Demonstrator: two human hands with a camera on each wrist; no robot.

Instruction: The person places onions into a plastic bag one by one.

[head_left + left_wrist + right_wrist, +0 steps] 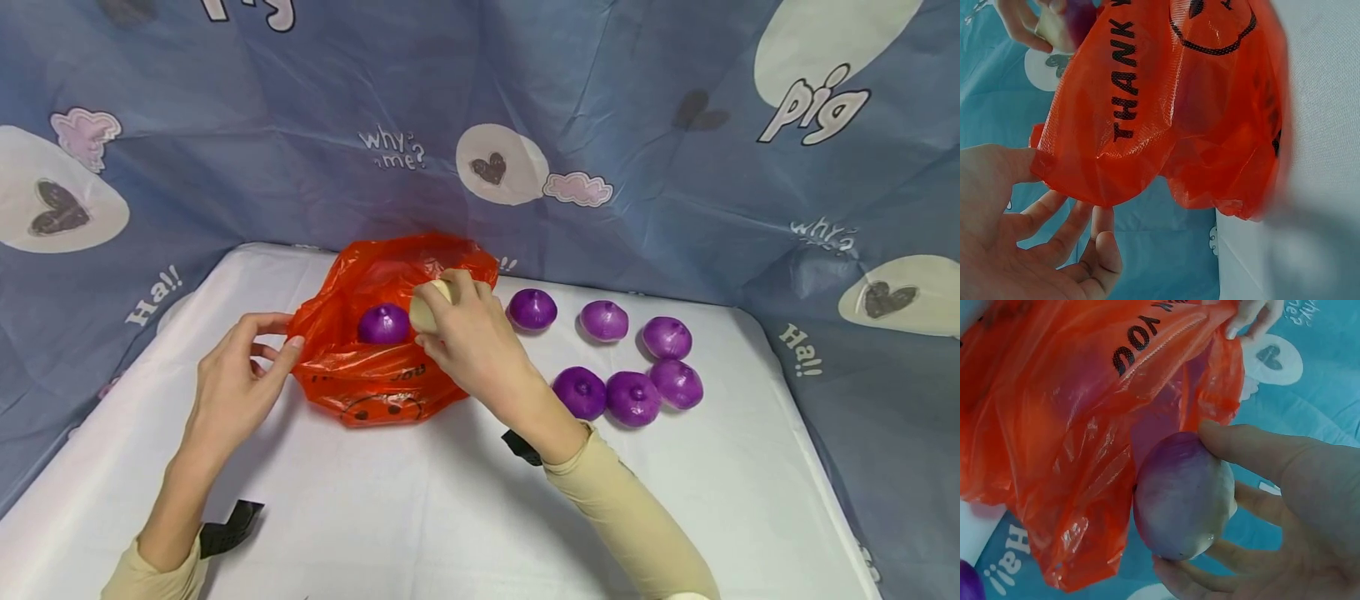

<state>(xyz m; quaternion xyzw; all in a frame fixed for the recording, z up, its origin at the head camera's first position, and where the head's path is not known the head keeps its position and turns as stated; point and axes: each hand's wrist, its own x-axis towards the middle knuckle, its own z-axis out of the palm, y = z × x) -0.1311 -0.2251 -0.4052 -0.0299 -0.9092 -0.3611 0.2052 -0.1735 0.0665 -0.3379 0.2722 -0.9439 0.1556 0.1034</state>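
Note:
With thumb and fingers my left hand (pixel 243 375) pinches the left rim of a red plastic bag (pixel 382 392), whose mouth gapes upward. The left wrist view shows the thumb on one side of the rim and fingertips behind it. My right hand (pixel 476 342) grips a purple onion (pixel 1182 497) at the right of the bag's mouth. Its pale base (pixel 424 312) faces up in the head view, and its purple side lies toward the bag. Another purple onion (pixel 384 323) shows inside the bag, left of the held one.
Several purple onions lie on the white table right of the bag: a back group (pixel 604 321) and a front group (pixel 633 398). My right forearm (pixel 630 517) crosses the table in front of them. A blue printed cloth (pixel 637 108) hangs behind the table.

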